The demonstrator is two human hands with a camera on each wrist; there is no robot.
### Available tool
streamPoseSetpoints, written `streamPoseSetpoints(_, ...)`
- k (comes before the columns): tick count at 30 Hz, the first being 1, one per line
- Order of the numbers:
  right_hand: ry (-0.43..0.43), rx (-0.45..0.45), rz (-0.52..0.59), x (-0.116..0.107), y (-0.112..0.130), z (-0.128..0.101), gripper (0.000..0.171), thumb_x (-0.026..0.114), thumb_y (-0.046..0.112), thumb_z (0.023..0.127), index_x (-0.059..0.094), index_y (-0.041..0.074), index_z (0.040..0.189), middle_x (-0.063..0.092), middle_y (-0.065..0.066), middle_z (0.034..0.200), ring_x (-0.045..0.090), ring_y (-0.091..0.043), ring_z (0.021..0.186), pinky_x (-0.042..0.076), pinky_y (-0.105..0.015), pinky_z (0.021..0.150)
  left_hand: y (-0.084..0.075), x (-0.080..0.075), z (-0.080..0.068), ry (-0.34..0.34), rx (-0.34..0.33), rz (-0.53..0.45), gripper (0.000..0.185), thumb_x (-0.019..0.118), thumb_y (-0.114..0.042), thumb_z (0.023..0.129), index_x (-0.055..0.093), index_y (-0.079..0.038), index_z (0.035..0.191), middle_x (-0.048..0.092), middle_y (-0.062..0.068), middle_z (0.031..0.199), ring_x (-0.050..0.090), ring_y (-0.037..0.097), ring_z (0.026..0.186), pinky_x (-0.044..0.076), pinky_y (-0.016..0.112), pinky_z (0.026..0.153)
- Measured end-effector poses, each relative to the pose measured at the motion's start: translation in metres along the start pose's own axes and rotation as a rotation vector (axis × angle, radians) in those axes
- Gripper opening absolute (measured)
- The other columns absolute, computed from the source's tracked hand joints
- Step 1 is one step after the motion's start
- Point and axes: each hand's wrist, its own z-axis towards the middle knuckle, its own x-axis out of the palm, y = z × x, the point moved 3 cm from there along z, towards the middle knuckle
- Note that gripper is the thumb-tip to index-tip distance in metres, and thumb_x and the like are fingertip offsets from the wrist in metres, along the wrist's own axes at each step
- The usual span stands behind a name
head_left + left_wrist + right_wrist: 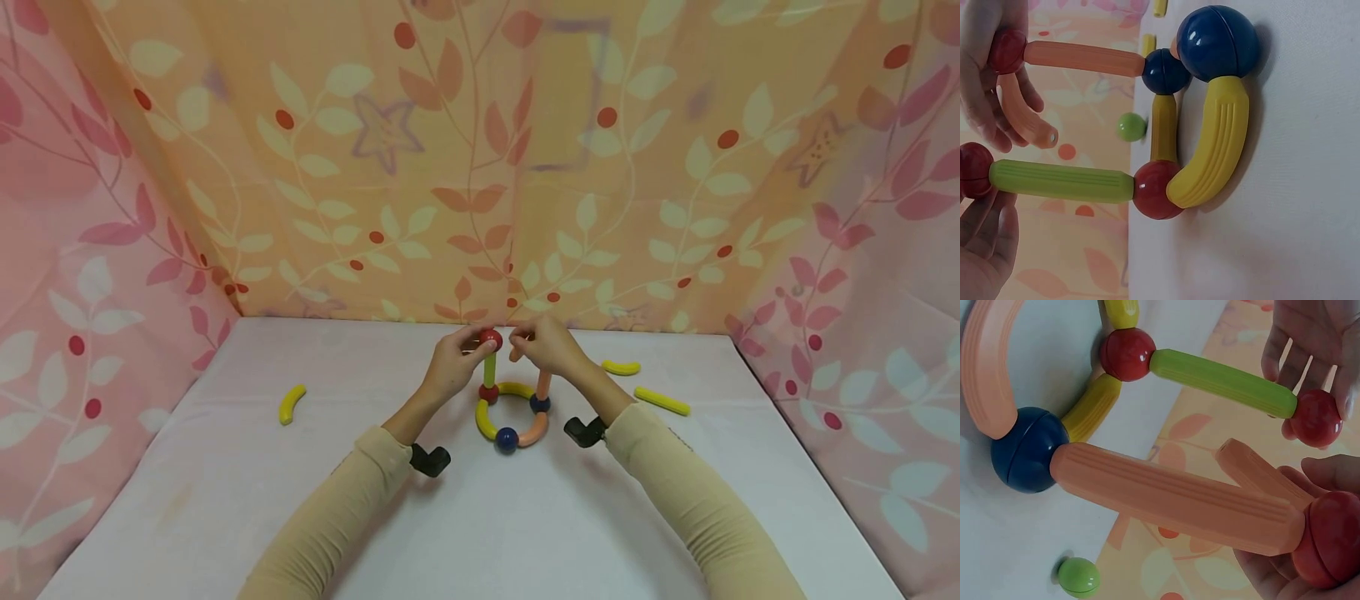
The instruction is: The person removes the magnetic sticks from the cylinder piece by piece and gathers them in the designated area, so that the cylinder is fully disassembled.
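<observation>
A white table (225, 500) stands inside a surround of leaf-patterned cloth (480, 167), pink at the sides and orange at the back. Near the table's far middle lies a ring (512, 415) of curved rods and balls: yellow and orange curves joined by two dark blue balls and a red ball. Two straight rods rise from this ring. The green rod (1060, 180) stands on the ring's red ball (1155, 189), and the straight orange rod (1172, 497) stands on one blue ball (1027, 450). The left hand (455, 362) pinches the red ball (491, 338) that caps the green rod, fingers curled about it. The right hand (550, 343) grips a second red ball (1325, 540) at the top of the orange rod, and a short curved orange piece (1025, 119) juts from the same grasp, its free end pointing toward the left hand's ball without touching it. Both hands meet just above the ring, well clear of the table edge. Both forearms wear beige sleeves (697, 500). Loose pieces lie apart from the ring: a yellow curve (292, 403) far to the left, two more yellow pieces (662, 401) to the right, and a small green ball (1079, 577) just behind the ring.
</observation>
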Motion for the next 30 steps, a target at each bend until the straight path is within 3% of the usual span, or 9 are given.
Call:
streamPoseSetpoints(8, -0.011, 0.011, -0.003, -0.001, 0.002, 0.000, 0.029, 0.057, 0.021, 0.098, 0.068, 0.003, 0.118, 0.076, -0.006, 0.076, 0.064, -0.024, 0.097, 0.052, -0.045, 0.089, -0.002, -0.001, -0.001, -0.005, 0.009, -0.002, 0.036, 0.066, -0.023, 0.094, 0.064, -0.014, 0.129, 0.069, 0.012, 0.115, 0.065, 0.028, 0.107, 0.054, 0.041, 0.095)
streamPoseSetpoints(14, -0.031, 0.033, 0.006, -0.002, 0.002, -0.001, 0.031, 0.056, 0.025, 0.099, 0.068, 0.004, 0.118, 0.076, -0.005, 0.077, 0.064, -0.025, 0.099, 0.052, -0.045, 0.091, -0.002, -0.002, -0.001, -0.013, -0.029, -0.007, 0.040, 0.066, -0.026, 0.094, 0.061, -0.012, 0.131, 0.069, 0.013, 0.117, 0.066, 0.030, 0.107, 0.054, 0.042, 0.095)
streamPoseSetpoints(22, -0.137, 0.035, 0.003, -0.003, 0.000, -0.008, 0.034, 0.058, 0.032, 0.098, 0.071, 0.006, 0.116, 0.070, -0.011, 0.097, 0.059, -0.023, 0.083, 0.051, -0.031, 0.070, -0.002, -0.002, -0.002, -0.016, -0.030, -0.019, 0.039, 0.066, -0.027, 0.093, 0.062, -0.012, 0.129, 0.069, 0.012, 0.117, 0.067, 0.029, 0.107, 0.054, 0.041, 0.094)
streamPoseSetpoints(30, -0.259, -0.063, -0.003, -0.003, -0.003, -0.012, 0.032, 0.058, 0.030, 0.098, 0.075, 0.004, 0.106, 0.074, -0.011, 0.096, 0.065, -0.021, 0.081, 0.051, -0.029, 0.065, -0.003, -0.002, -0.002, -0.026, -0.038, -0.018, 0.040, 0.068, -0.027, 0.092, 0.062, -0.014, 0.129, 0.068, 0.012, 0.119, 0.066, 0.030, 0.107, 0.055, 0.042, 0.093)
